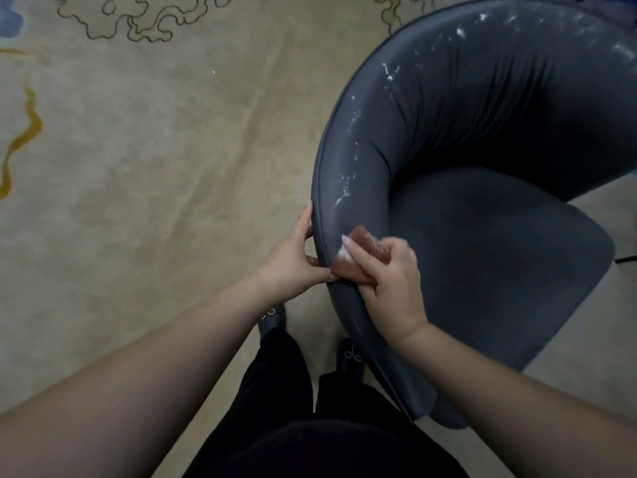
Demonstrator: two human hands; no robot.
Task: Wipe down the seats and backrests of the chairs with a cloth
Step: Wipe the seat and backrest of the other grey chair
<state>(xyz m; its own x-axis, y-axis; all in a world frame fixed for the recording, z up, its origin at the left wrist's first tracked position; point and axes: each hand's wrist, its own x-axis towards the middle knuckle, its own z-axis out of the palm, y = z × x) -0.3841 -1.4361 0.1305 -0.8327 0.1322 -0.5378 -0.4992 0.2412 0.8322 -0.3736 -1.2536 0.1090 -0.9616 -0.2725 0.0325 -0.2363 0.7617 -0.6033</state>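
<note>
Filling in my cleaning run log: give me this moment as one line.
step: wiping backrest | right hand: presses cloth on chair | left hand: grips chair edge | white specks remain

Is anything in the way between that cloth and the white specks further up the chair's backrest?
Nothing visible is. The right hand holds the cloth against the backrest, and the white specks trail up the bare curved surface beyond it. The left hand grips the outer rim, off that path.

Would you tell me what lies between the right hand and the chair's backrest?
In the head view, the reddish-brown cloth lies between the right hand and the backrest.
</note>
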